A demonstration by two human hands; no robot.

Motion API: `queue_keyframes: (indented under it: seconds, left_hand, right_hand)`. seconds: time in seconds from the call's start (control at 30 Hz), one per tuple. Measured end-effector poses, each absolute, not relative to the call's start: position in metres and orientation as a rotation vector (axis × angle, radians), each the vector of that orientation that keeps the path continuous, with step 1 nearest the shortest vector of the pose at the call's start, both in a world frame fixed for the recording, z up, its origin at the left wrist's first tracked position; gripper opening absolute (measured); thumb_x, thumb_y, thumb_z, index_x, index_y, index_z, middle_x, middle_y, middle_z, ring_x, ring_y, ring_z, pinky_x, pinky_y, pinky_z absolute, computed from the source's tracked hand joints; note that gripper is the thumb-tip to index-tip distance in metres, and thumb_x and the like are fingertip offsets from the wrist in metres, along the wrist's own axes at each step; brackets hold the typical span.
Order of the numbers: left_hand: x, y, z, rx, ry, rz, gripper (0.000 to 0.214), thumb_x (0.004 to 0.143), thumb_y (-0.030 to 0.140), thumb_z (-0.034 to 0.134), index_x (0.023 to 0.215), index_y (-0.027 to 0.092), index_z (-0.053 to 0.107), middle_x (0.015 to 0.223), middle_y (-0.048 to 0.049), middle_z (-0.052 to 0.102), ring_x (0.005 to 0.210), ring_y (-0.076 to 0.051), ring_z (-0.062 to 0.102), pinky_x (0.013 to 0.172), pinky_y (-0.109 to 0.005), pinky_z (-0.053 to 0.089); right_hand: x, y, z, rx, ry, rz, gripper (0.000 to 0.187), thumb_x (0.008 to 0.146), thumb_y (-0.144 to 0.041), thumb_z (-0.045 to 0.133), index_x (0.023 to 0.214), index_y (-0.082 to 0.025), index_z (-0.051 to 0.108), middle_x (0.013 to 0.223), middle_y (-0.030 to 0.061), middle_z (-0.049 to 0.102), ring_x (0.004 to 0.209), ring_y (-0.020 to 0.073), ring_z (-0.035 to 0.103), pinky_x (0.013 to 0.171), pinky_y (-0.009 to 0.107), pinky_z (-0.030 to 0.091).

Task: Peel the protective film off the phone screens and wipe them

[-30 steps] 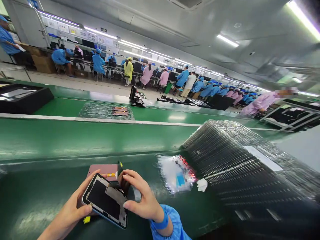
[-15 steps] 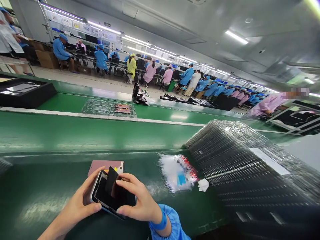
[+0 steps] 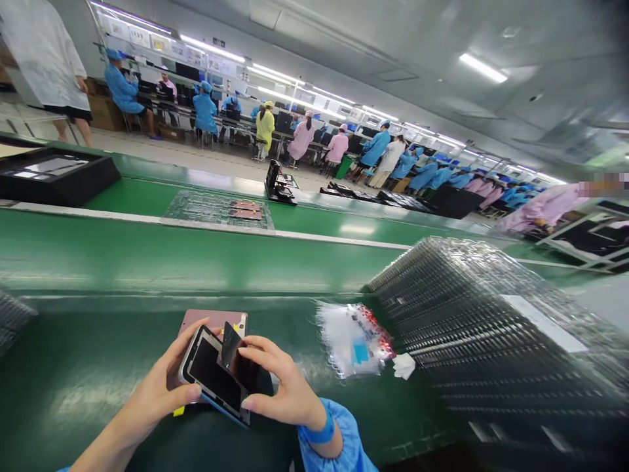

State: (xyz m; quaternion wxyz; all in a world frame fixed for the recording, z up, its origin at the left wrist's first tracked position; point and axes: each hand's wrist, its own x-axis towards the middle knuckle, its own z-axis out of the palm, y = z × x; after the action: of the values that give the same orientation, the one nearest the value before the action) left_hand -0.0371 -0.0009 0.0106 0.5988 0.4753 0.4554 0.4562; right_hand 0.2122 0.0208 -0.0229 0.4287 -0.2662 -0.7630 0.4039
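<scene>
left hand (image 3: 160,387) clasps phone-like device (image 3: 213,375) from left; right hand (image 3: 287,387) pinches tilted dark panel (image 3: 232,346); loosened pinch could drop panel, scuffing device.

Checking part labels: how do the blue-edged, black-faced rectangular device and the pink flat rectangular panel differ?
The blue-edged, black-faced rectangular device is held in the left hand; the pink flat rectangular panel lies on the dark green bench, partly hidden.
The device's visible face is mostly black with pale grey edging; the panel's is mostly pink.
Both look rectangular.
</scene>
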Motion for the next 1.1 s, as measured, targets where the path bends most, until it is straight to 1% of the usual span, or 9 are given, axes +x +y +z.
queue_keyframes:
  seconds: [0.13, 0.23, 0.4, 0.5, 0.63, 0.8, 0.9, 1.1]
  left_hand:
    - [-0.033, -0.002, 0.009, 1.154, 1.047, 1.051, 0.093, 0.063, 0.056, 0.085, 0.144, 0.027, 0.049, 0.155, -0.0098, 0.045, 0.145, -0.039, 0.034, 0.114, -0.040, 0.040]
    - [-0.032, -0.001, 0.003, 1.210, 1.009, 0.996, 0.092, 0.067, 0.056, 0.083, 0.146, 0.026, 0.046, 0.155, -0.0105, 0.044, 0.146, -0.037, 0.032, 0.116, -0.041, 0.037]
    - [-0.026, 0.000, -0.003, 1.176, 0.970, 1.007, 0.094, 0.068, 0.052, 0.084, 0.148, 0.024, 0.044, 0.156, -0.0139, 0.042, 0.145, -0.038, 0.033, 0.115, -0.043, 0.039]
    - [-0.021, -0.001, -0.002, 1.162, 0.959, 1.002, 0.095, 0.069, 0.049, 0.084, 0.150, 0.023, 0.040, 0.157, -0.0149, 0.039, 0.146, -0.038, 0.031, 0.114, -0.042, 0.041]
    - [-0.014, -0.003, 0.007, 1.080, 0.997, 1.046, 0.099, 0.065, 0.052, 0.086, 0.148, 0.021, 0.041, 0.155, -0.0154, 0.043, 0.146, -0.037, 0.033, 0.114, -0.038, 0.039]
    - [-0.011, -0.005, 0.011, 1.064, 1.015, 1.046, 0.103, 0.060, 0.056, 0.088, 0.146, 0.021, 0.043, 0.153, -0.0153, 0.046, 0.144, -0.038, 0.036, 0.112, -0.037, 0.042]
    - [-0.012, -0.005, 0.010, 1.063, 1.011, 1.049, 0.101, 0.061, 0.056, 0.087, 0.146, 0.022, 0.043, 0.152, -0.0151, 0.048, 0.145, -0.038, 0.034, 0.111, -0.038, 0.043]
    - [-0.014, -0.005, 0.007, 1.093, 0.994, 1.033, 0.098, 0.065, 0.054, 0.085, 0.147, 0.024, 0.043, 0.153, -0.0143, 0.046, 0.145, -0.038, 0.035, 0.112, -0.039, 0.043]
  right_hand:
    - [0.209, 0.021, -0.022, -0.621, -1.909, 0.981, 0.069, 0.079, -0.055, 0.077, 0.139, -0.024, 0.058, 0.142, 0.0143, 0.053, 0.131, 0.0276, 0.054, 0.110, 0.039, 0.044]
    - [0.207, 0.020, -0.023, -0.581, -1.907, 0.967, 0.070, 0.081, -0.054, 0.077, 0.141, -0.026, 0.056, 0.144, 0.0133, 0.051, 0.131, 0.0271, 0.053, 0.110, 0.039, 0.044]
    - [0.204, 0.019, -0.023, -0.566, -1.931, 0.916, 0.070, 0.083, -0.056, 0.074, 0.143, -0.028, 0.053, 0.143, 0.0122, 0.051, 0.130, 0.0257, 0.054, 0.109, 0.038, 0.045]
    - [0.203, 0.017, -0.024, -0.604, -1.952, 0.871, 0.070, 0.083, -0.060, 0.072, 0.142, -0.027, 0.053, 0.143, 0.0131, 0.050, 0.129, 0.0264, 0.054, 0.109, 0.040, 0.046]
    - [0.201, 0.014, -0.028, -0.637, -1.990, 0.794, 0.073, 0.084, -0.063, 0.069, 0.144, -0.027, 0.051, 0.145, 0.0141, 0.049, 0.129, 0.0269, 0.054, 0.107, 0.041, 0.048]
    - [0.200, 0.013, -0.032, -0.661, -2.024, 0.747, 0.073, 0.083, -0.063, 0.069, 0.144, -0.027, 0.051, 0.145, 0.0148, 0.049, 0.132, 0.0283, 0.051, 0.107, 0.043, 0.048]
    - [0.200, 0.013, -0.032, -0.667, -2.041, 0.733, 0.075, 0.082, -0.063, 0.070, 0.144, -0.026, 0.050, 0.146, 0.0153, 0.048, 0.133, 0.0293, 0.050, 0.108, 0.043, 0.047]
    - [0.200, 0.013, -0.030, -0.631, -2.045, 0.702, 0.074, 0.085, -0.063, 0.067, 0.146, -0.026, 0.047, 0.147, 0.0155, 0.047, 0.135, 0.0292, 0.049, 0.108, 0.044, 0.048]
